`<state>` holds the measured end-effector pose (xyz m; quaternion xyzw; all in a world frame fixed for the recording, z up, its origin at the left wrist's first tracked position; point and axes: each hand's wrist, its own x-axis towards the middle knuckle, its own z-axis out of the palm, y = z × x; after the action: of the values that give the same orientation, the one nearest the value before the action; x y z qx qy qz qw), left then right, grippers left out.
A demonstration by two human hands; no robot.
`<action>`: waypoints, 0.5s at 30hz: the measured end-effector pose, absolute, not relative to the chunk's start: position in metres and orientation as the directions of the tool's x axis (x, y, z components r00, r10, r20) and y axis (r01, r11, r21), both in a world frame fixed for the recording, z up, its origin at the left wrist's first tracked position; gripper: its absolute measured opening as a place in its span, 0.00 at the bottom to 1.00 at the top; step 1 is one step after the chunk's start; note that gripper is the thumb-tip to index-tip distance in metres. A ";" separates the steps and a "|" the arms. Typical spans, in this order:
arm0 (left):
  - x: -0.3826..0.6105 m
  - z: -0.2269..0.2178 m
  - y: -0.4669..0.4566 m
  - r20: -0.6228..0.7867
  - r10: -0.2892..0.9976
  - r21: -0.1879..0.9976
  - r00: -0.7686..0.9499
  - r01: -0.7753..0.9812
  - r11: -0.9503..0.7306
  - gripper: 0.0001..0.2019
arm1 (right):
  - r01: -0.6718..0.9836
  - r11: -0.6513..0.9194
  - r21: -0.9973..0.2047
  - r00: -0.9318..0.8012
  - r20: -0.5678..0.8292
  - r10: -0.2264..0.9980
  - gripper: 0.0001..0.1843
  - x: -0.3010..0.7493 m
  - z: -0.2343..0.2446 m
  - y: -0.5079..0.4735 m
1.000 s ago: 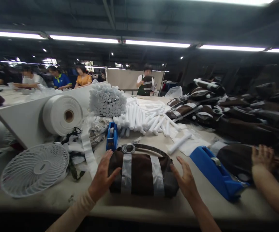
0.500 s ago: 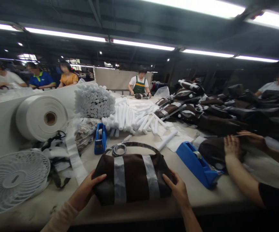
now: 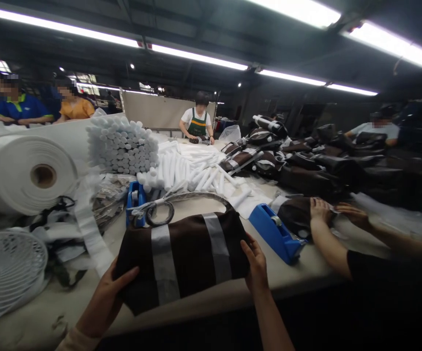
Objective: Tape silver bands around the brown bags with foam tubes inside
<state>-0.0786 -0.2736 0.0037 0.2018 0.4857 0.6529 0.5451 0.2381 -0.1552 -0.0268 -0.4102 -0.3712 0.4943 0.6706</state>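
Between my two hands is a dark brown handbag (image 3: 192, 253), tilted with its right end higher. Two pale translucent strips cross its front, and a handle (image 3: 199, 196) arches behind its top edge. My left hand (image 3: 110, 292) grips the lower left end, thumb on the front. My right hand (image 3: 255, 261) holds the right end, with the fingers partly behind the bag. A coiled grey strap (image 3: 159, 213) rests at the bag's upper left. Just beyond are a small blue tape dispenser (image 3: 135, 202) and, to the right, a larger blue tape dispenser (image 3: 274, 233).
White foam rolls (image 3: 123, 148) are stacked and scattered mid-table. A big white roll (image 3: 6, 170) and a white plastic basket (image 3: 9, 273) stand left. Brown bags (image 3: 262, 158) pile up at right. A co-worker's hands (image 3: 322, 209) press on another bag close by on the right.
My hands have raised the bag nearer to me and tilted it, its right end now higher. The view has swung right. The co-worker's right-side hand has moved along their bag.
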 end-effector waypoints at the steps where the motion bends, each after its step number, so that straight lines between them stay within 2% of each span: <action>1: -0.079 0.007 -0.272 -0.281 0.907 0.842 -0.314 -0.534 0.076 0.38 | -0.365 0.155 -0.918 0.232 0.071 0.970 0.32 0.237 -0.026 -0.154; 5: -0.084 0.013 -0.260 -0.376 0.885 0.788 -0.275 -0.598 0.149 0.18 | -0.271 0.121 -0.955 0.226 0.059 0.972 0.30 0.242 -0.024 -0.151; 8: -0.092 0.007 -0.256 -0.476 0.841 0.750 -0.259 -0.619 0.234 0.10 | -0.133 0.099 -0.986 0.188 0.073 0.979 0.33 0.258 -0.024 -0.137; 11: -0.098 -0.002 -0.259 -0.496 0.826 0.759 -0.267 -0.595 0.263 0.12 | 0.130 0.108 -0.986 0.194 0.132 0.972 0.35 0.271 -0.018 -0.105; 13: -0.100 -0.007 -0.261 -0.480 0.834 0.781 -0.271 -0.565 0.266 0.16 | 0.282 0.140 -0.949 0.199 0.200 0.959 0.31 0.270 -0.009 -0.076; 15: -0.100 -0.013 -0.262 -0.484 0.830 0.792 -0.276 -0.542 0.282 0.20 | 0.353 0.187 -0.917 0.200 0.269 0.942 0.24 0.262 0.005 -0.045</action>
<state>-0.0996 -0.2618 -0.0134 0.1324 0.5446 0.5845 0.5867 0.2615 -0.0454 0.0047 -0.5718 -0.5661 0.2821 0.5225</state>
